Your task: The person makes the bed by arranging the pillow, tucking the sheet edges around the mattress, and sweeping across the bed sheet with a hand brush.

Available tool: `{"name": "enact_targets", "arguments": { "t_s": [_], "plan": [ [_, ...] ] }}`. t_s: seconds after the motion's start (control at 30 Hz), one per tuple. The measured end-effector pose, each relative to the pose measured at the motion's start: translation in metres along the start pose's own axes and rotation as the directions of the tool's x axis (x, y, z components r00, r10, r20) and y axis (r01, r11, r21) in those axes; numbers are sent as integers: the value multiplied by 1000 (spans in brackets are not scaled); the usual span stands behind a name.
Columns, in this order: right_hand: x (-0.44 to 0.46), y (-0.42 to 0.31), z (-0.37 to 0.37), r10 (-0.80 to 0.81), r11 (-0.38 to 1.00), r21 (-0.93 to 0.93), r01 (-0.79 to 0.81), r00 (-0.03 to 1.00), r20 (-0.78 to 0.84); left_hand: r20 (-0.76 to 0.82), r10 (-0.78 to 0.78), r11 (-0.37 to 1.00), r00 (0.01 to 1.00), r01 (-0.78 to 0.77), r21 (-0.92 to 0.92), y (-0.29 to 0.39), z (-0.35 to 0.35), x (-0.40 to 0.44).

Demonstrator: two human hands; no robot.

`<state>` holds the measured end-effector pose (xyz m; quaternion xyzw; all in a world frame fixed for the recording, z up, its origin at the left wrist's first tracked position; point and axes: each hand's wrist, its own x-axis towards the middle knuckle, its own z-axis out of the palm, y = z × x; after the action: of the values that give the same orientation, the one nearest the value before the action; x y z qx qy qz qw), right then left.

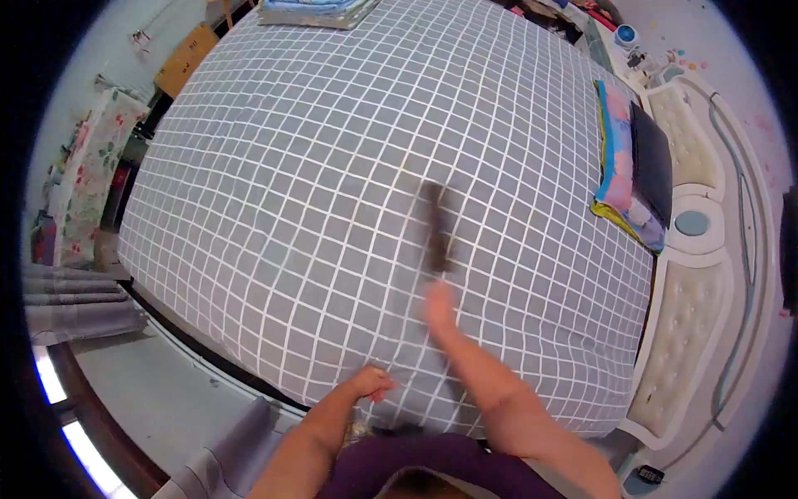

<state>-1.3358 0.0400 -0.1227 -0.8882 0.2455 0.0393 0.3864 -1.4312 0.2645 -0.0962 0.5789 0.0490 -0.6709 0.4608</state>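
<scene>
A grey bed sheet point(332, 183) with a white grid covers the wide bed in front of me. My right hand point(439, 303) is closed around the near end of a long dark brown brush point(437, 224). Motion smears both the hand and the brush, so the bristles cannot be made out. The brush lies along the sheet near the middle of the bed, pointing away from me. My left hand point(371, 383) is at the near side of the bed, low over the sheet or resting on it, with its fingers curled in and nothing visible in them.
A pink and blue pillow point(615, 150) and a dark cushion point(651, 162) lie by the padded white headboard point(686, 333) on the right. Folded cloths point(320, 10) sit at the far edge. Grey curtains point(79, 303) hang left, near a flowered cloth point(91, 179).
</scene>
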Motion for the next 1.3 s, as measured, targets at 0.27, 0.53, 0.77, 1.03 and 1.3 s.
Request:
{"name": "enact_targets", "arguments": {
  "t_s": [0.27,0.53,0.77,1.03,1.3],
  "plan": [
    [26,-153,-17,-373,917,291,272,845,384,69,6,981,998,-20,191,8,3,-12],
    [192,90,-261,466,641,765,-59,822,-327,-600,180,758,779,-499,-420,74,-95,-63],
    [236,123,-164,653,354,935,-33,725,-222,-666,25,760,746,-447,-472,58,-124,-10],
    [97,-255,65,-477,755,221,617,286,831,-636,-107,789,764,-324,-522,73,-134,-8],
    [258,-200,-13,-663,709,-123,695,716,219,-588,-101,742,803,-333,-582,68,-144,-4]
  ]
}}
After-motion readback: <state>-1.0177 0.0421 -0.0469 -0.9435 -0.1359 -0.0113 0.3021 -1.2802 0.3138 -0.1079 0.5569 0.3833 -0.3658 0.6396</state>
